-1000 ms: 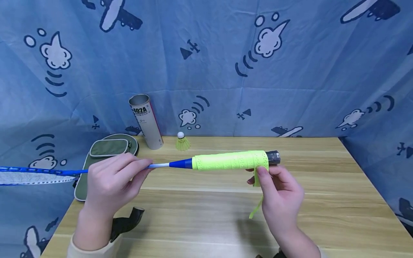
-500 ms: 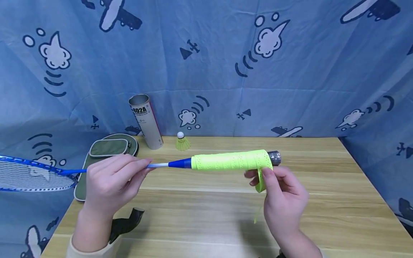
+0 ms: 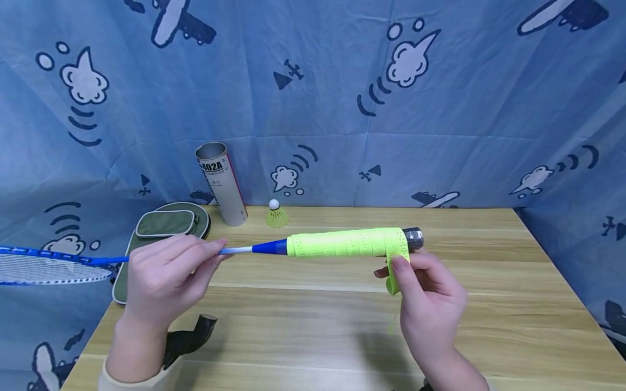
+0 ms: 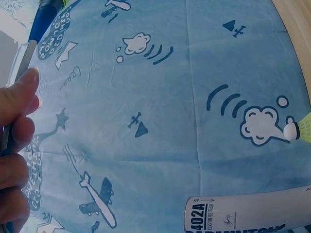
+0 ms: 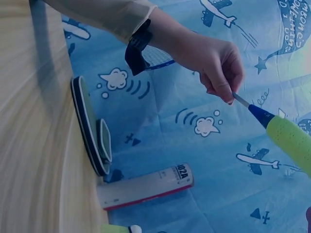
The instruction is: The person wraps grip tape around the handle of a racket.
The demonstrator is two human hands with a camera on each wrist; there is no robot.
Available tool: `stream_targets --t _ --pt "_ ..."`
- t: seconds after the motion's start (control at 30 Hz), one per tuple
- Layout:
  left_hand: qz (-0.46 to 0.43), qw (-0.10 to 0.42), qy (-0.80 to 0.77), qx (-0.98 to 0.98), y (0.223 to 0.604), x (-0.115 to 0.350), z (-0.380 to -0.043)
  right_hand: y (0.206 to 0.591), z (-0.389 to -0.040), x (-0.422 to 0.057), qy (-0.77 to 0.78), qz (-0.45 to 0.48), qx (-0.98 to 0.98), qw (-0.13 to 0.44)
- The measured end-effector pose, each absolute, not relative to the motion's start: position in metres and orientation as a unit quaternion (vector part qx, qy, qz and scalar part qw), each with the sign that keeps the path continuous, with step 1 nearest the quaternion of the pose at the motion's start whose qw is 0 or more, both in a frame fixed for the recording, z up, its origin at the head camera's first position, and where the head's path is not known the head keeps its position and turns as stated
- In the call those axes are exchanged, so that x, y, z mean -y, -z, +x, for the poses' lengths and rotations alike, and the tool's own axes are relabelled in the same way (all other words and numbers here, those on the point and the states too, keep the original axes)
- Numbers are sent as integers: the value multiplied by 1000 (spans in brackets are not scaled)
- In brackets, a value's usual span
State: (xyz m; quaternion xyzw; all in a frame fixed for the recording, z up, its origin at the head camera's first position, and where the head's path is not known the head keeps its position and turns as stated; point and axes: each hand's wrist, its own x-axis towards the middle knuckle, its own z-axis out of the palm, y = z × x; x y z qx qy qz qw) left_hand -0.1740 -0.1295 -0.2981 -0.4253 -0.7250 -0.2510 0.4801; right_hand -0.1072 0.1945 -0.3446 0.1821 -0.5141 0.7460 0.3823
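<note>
A blue badminton racket (image 3: 270,247) is held level above the table, its strung head (image 3: 54,267) off to the left. My left hand (image 3: 168,274) pinches the shaft between thumb and fingers, also seen in the left wrist view. Bright yellow-green grip tape (image 3: 344,243) is wound round the handle in overlapping turns, almost to the dark butt end (image 3: 413,238). Below the handle, my right hand (image 3: 432,290) pinches the loose tape end (image 3: 393,279) with its thumb and fingers. The right wrist view shows the wrapped handle (image 5: 291,141) at its right edge.
On the wooden table (image 3: 303,336) a grey shuttlecock tube (image 3: 224,187) stands at the back left. Beside it is a shuttlecock (image 3: 277,214) with a yellow skirt. A green zipped case (image 3: 166,224) lies behind my left hand. Blue patterned cloth (image 3: 318,108) hangs behind.
The racket turns a little about its length, its head tilting up and then back flatter. The hanging tape shifts slightly with my right hand; both hands keep their hold.
</note>
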Motion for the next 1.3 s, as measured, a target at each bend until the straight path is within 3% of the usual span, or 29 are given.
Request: stream_targets --t 0.23,0.6,1.3 --pt "-436 449 239 743 298 130 -173 346 -109 -195 -754 161 510 380" --pt "-402 505 228 729 294 125 -173 348 -110 -197 -728 188 535 385" --pt "-428 472 242 731 297 131 -172 346 -110 -199 -725 193 542 380"
